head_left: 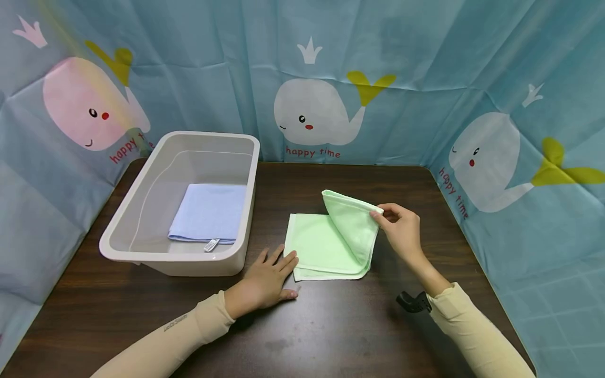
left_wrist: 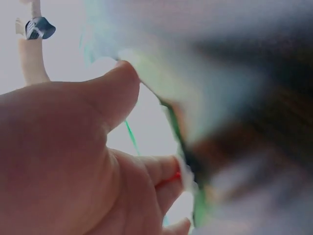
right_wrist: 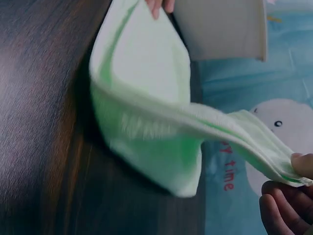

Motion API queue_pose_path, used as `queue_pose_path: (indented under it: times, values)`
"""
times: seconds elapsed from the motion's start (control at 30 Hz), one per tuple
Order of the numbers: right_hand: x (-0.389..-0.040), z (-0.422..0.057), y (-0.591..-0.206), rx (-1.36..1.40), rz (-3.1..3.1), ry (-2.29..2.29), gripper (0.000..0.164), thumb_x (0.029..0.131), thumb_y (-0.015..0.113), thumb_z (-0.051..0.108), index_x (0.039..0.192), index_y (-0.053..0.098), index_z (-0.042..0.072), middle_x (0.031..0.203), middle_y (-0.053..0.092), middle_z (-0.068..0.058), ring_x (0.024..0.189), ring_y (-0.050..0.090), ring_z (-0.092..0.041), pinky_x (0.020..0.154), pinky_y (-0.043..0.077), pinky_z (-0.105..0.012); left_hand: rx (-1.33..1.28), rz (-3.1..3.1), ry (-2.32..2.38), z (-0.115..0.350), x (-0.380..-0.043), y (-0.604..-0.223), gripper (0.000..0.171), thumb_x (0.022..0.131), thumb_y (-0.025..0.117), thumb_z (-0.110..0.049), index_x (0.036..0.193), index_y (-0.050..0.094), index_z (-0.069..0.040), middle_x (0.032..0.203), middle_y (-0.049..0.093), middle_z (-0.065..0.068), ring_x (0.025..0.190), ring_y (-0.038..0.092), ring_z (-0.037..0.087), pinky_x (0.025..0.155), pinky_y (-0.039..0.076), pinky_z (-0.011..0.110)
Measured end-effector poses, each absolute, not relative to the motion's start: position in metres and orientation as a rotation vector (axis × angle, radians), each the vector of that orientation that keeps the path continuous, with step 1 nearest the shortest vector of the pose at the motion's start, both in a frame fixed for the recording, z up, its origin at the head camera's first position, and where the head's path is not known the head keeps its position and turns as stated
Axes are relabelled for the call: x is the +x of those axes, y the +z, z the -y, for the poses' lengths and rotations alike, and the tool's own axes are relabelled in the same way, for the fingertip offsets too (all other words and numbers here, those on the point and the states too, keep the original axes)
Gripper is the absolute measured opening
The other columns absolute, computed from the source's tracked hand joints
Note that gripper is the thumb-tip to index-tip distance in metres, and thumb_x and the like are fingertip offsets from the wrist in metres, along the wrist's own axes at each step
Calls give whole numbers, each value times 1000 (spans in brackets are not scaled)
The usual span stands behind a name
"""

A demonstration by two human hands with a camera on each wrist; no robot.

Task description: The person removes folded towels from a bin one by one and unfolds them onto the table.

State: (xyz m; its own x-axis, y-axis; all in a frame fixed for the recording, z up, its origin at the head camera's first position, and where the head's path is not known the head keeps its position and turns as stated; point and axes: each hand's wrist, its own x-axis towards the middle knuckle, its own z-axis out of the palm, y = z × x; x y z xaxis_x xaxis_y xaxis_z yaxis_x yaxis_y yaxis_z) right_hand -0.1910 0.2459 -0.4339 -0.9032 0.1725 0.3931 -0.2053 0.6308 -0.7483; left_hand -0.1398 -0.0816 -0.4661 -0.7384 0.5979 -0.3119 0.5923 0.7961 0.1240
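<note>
A light green cloth (head_left: 321,244), folded in layers, lies on the dark wooden table, its right part lifted. My right hand (head_left: 402,228) pinches the raised corner between thumb and fingers; the right wrist view shows the same pinch on the cloth (right_wrist: 151,117) with the fabric curving up off the table. At the cloth's left edge, my left hand (head_left: 267,278) lies with fingers spread, fingertips touching the edge. The left wrist view is blurred and overexposed, showing mainly the thumb and palm of the left hand (left_wrist: 98,147).
A pale grey plastic bin (head_left: 179,257) stands to the left of the cloth. Inside it lies a folded blue cloth (head_left: 208,212) with a white tag (head_left: 211,245). Blue curtains with whale prints (head_left: 319,113) surround the table (head_left: 331,336) at the back and sides.
</note>
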Motion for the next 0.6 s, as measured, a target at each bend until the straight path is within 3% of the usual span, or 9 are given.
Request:
queue_pose_path:
  times: [0.37, 0.6]
  values:
    - [-191, -278, -442, -62, 2384, 1179, 22, 85, 79, 18, 96, 75, 0, 79, 73, -23, 59, 60, 6, 52, 51, -11, 804, -2687, -50, 86, -142, -460, 81, 93, 53, -60, 155, 33, -11, 165, 28, 4, 156, 18, 30, 125, 18, 53]
    - [-181, -302, -452, -202, 2425, 1115, 18, 84, 79, 16, 92, 75, 1, 70, 70, -9, 52, 60, 5, 50, 51, -13, 785, -2694, -50, 87, -144, -457, 80, 94, 54, -57, 154, 34, -9, 164, 29, 6, 155, 18, 31, 124, 19, 53]
